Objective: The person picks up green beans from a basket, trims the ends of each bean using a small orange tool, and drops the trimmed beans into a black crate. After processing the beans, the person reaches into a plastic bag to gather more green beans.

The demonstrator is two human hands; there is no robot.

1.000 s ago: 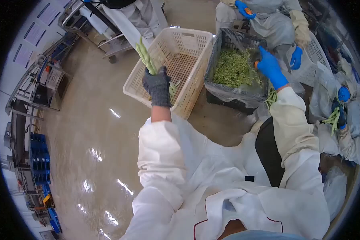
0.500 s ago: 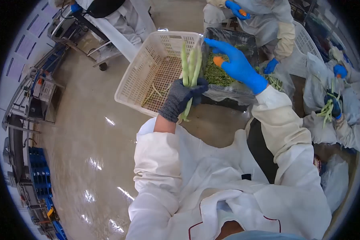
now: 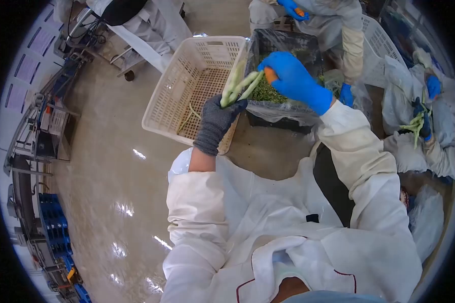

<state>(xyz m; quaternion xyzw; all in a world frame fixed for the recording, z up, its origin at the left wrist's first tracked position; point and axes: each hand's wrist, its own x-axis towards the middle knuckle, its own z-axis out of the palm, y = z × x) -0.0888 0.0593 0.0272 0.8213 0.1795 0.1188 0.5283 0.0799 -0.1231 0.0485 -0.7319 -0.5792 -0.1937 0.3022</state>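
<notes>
My left hand (image 3: 217,118), in a dark grey knitted glove, is closed around several long pale green beans (image 3: 232,92). They slant up over the right wall of a cream plastic crate (image 3: 162,108). My right hand (image 3: 298,81), in a blue glove, is curled at the beans' upper right ends, with a small orange piece (image 3: 271,75) at its thumb side. The kind of this piece cannot be made out. Beneath my right hand, a black crate lined with clear plastic (image 3: 275,107) holds chopped green bits (image 3: 268,92). Thin bean strands (image 3: 191,117) lie in the cream crate.
Across from me sits a person in white with blue gloves (image 3: 294,10). At the right, another person's dark-gloved hand (image 3: 423,121) holds green beans (image 3: 414,126). A white crate (image 3: 381,43) stands behind. A wheeled cart (image 3: 129,63) is at upper left on the wet floor (image 3: 106,151).
My right hand has moved down and left and curled its fingers at the bean ends. The beans have tilted right and sit lower in my left hand.
</notes>
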